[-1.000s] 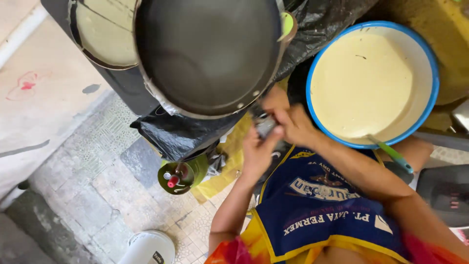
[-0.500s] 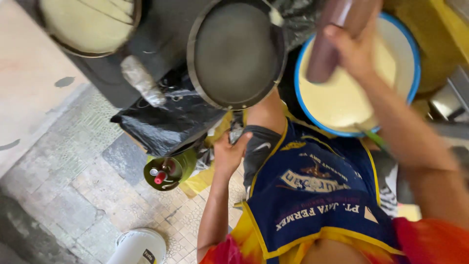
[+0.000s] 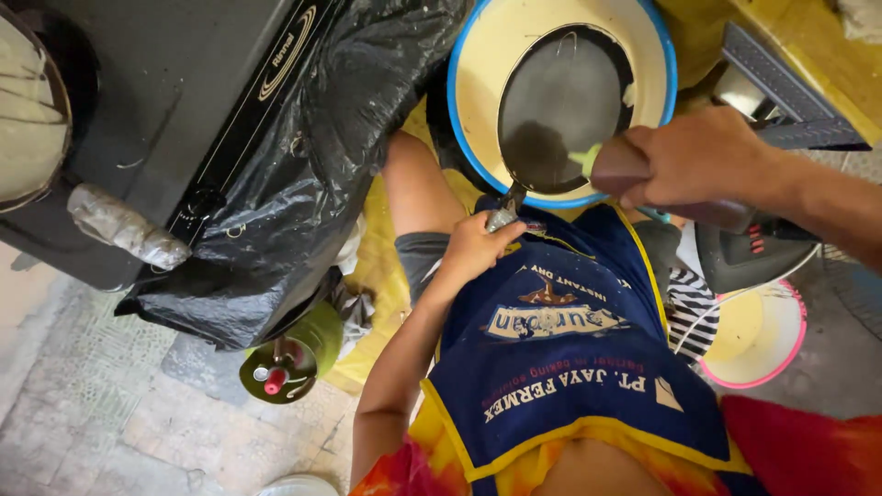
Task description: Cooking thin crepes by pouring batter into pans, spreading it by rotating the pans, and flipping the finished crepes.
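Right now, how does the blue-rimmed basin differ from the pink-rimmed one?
The blue-rimmed basin looks larger and is full of pale batter, with the dark pan held over it by the right hand. The pink-rimmed basin looks smaller and sits partly under a dark object, its contents unclear. Both are round and cream inside.

A makeshift floor-level cooking spot, like a street or home food stall: a black gas stove (image 3: 184, 110) wrapped in a crumpled black plastic sheet (image 3: 322, 156), a green gas cylinder (image 3: 294, 354) standing on the worn grey tiled floor (image 3: 101, 404), a blue-rimmed cream enamel basin of pale batter (image 3: 478, 64), a dark round frying pan (image 3: 560, 106), and a blue-and-yellow cloth apron (image 3: 560, 367) on the person
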